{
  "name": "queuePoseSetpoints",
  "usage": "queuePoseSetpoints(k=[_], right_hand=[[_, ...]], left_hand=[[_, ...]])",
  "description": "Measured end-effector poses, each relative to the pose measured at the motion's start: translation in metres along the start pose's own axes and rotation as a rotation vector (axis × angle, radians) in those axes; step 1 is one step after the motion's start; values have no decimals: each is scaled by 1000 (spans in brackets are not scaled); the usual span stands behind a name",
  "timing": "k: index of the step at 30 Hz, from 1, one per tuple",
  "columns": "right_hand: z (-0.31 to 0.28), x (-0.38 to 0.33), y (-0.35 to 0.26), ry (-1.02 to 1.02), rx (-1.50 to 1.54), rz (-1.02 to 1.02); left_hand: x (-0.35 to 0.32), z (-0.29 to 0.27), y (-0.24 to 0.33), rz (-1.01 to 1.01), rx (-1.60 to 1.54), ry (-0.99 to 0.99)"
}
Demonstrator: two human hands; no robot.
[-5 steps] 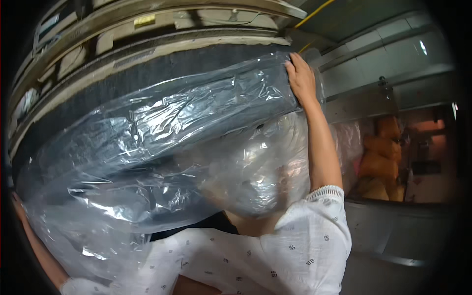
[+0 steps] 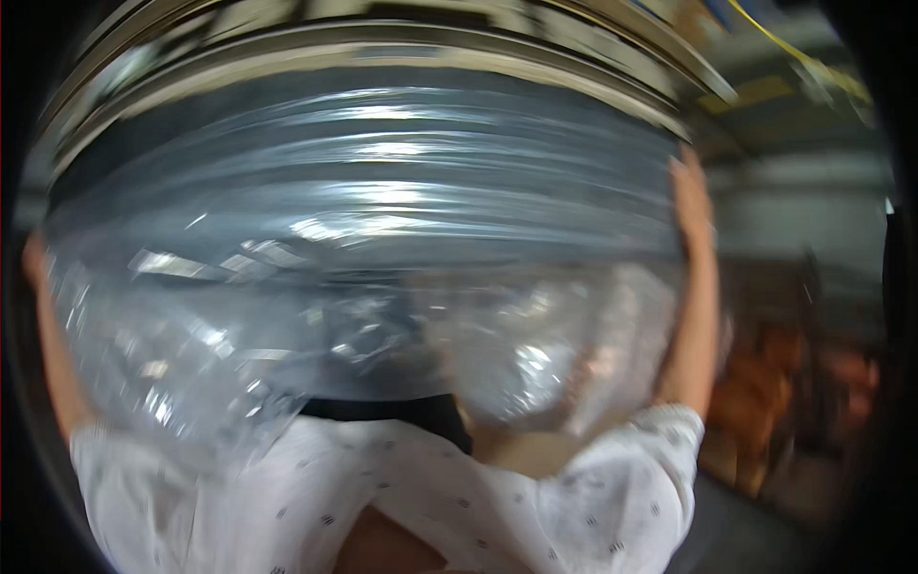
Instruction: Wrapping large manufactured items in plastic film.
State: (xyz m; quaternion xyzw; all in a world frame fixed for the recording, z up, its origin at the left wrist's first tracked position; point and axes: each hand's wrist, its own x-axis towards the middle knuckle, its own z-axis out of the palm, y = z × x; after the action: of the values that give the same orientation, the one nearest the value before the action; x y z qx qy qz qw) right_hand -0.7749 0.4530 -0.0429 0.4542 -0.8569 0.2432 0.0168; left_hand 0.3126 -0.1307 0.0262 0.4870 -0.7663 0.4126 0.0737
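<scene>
A wide sheet of clear plastic film [image 2: 382, 196] stretches across in front of me, with long level folds in its upper part. Behind it shows a dark grey surface [image 2: 459, 84]. At the film's right edge is my right hand [image 2: 692, 199], fingers pointing up and closed on the edge. My left hand [image 2: 35, 258] is by the film's left edge, near the rim of the picture; its fingers are blurred and partly hidden. Looser, crumpled film hangs down between my forearms to my white patterned shirt [image 2: 421, 488].
A pale frame with rails [image 2: 411, 43] runs along the far side. Past my right arm are orange-brown bundles [image 2: 760, 402], blurred, and a grey wall [image 2: 813, 206]. A yellow cord [image 2: 775, 38] hangs at the upper right.
The view has swung, so the film lies level instead of slanting. Its upper part has gone from crumpled to drawn out in straight folds. Both hands stay at its edges.
</scene>
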Motion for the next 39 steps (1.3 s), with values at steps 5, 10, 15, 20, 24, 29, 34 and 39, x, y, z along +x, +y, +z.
queuePoseSetpoints(k=[5, 10, 15, 20, 24, 29, 34, 39], right_hand=[[-52, 5, 42, -126, 225, 562], [-11, 41, -69, 84, -830, 310], [-9, -25, -261, -82, 568, -103], [41, -196, -334, -1678, 904, -26], [163, -277, -363, -810, 386, -455], [178, -247, -401, -864, 711, -364], [25, -184, -397, -387, 2121, 84], [25, -216, -377, -943, 1151, 127]], left_hand=[[38, 54, 207, -752, -847, 103], [37, 7, 196, -858, -989, 204], [36, 18, 186, -876, -914, 236], [56, 39, 233, -842, -1138, 448], [64, 17, 260, -947, -1197, 506], [46, 35, 221, -986, -1106, 509], [57, -50, 262, -1053, -1213, 419], [65, -33, 262, -1051, -1230, 433]])
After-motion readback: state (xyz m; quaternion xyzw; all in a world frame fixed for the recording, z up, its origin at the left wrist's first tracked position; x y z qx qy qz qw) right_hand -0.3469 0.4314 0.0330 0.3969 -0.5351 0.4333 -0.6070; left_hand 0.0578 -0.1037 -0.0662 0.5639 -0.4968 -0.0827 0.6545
